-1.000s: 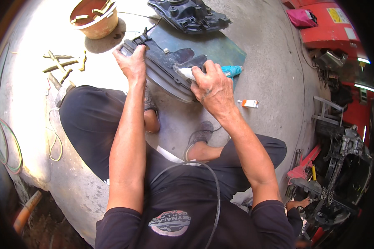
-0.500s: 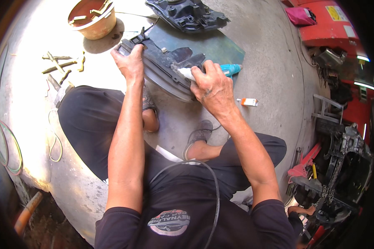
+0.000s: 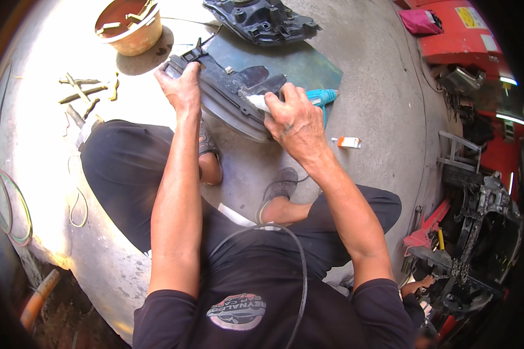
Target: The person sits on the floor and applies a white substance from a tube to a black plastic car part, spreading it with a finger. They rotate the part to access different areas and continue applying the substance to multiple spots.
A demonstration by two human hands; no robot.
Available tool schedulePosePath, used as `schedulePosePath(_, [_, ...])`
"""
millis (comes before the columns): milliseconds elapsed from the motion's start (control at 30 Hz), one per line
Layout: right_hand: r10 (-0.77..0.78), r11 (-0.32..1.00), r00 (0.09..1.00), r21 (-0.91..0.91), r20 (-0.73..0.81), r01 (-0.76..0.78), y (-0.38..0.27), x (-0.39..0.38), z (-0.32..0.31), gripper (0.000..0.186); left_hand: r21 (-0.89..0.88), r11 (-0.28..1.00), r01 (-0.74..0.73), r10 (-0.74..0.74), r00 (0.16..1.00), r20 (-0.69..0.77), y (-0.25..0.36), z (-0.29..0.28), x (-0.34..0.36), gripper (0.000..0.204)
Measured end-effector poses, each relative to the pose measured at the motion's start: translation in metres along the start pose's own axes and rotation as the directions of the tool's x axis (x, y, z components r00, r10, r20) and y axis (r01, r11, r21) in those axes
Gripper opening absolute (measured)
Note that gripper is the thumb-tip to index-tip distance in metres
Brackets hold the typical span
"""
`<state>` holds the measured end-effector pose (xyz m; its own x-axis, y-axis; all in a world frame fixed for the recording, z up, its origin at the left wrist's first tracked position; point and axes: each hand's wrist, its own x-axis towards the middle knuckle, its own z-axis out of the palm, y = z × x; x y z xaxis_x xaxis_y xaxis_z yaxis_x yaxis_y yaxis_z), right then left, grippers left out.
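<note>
My left hand (image 3: 183,84) grips the upper-left end of a long black plastic lamp housing (image 3: 233,110) with a grey curved rim. My right hand (image 3: 294,116) is closed around a white and teal tool (image 3: 321,97), its white end touching the housing near a pale scuffed patch; the grip is partly hidden by my fingers. A dull blue-green board (image 3: 308,64) lies beneath and behind the housing. A second black lamp housing (image 3: 256,20) sits beyond it. A small orange and white box (image 3: 348,143) is on the concrete to the right.
Left are a bucket (image 3: 131,38) holding pieces, several hand tools (image 3: 81,90), coiled hoses (image 3: 9,215) and cords. Right are red bodywork (image 3: 442,43) with a pink bag, a metal frame (image 3: 451,151) and black machinery with chains (image 3: 471,244). Another person's hand (image 3: 425,282) shows low right.
My right hand has shifted slightly left along the housing with the tool. My left hand and the housing moved slightly up-left. The other person's arm at lower right has moved.
</note>
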<state>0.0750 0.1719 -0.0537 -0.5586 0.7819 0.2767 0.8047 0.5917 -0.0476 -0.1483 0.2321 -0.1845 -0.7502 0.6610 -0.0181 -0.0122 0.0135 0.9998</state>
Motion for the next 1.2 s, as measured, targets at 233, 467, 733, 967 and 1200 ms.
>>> schedulePosePath(233, [0.014, 1.0, 1.0, -0.005, -0.008, -0.014, 0.002, -0.006, -0.001, 0.017, 0.022, 1.0, 0.017, -0.017, 1.0, -0.004, 0.003, -0.001, -0.001, 0.07])
schedulePosePath(467, [0.003, 1.0, 1.0, 0.0, -0.018, -0.003, 0.001, -0.005, -0.002, 0.018, 0.001, 1.0, 0.023, -0.023, 1.0, -0.003, 0.008, 0.0, -0.003, 0.071])
schedulePosePath(733, [-0.002, 1.0, 1.0, -0.011, -0.01, 0.002, 0.001, -0.005, -0.001, 0.018, 0.01, 1.0, 0.012, -0.012, 1.0, -0.003, 0.001, -0.002, 0.0, 0.072])
schedulePosePath(967, [0.012, 1.0, 1.0, -0.019, -0.002, -0.012, 0.003, -0.008, -0.002, 0.017, -0.037, 0.998, 0.044, -0.045, 0.999, -0.014, 0.008, -0.001, -0.003, 0.07])
schedulePosePath(1200, [0.011, 1.0, 1.0, -0.018, -0.008, -0.011, 0.004, -0.009, -0.004, 0.016, 0.002, 1.0, 0.016, -0.016, 1.0, -0.011, 0.004, -0.001, -0.001, 0.073])
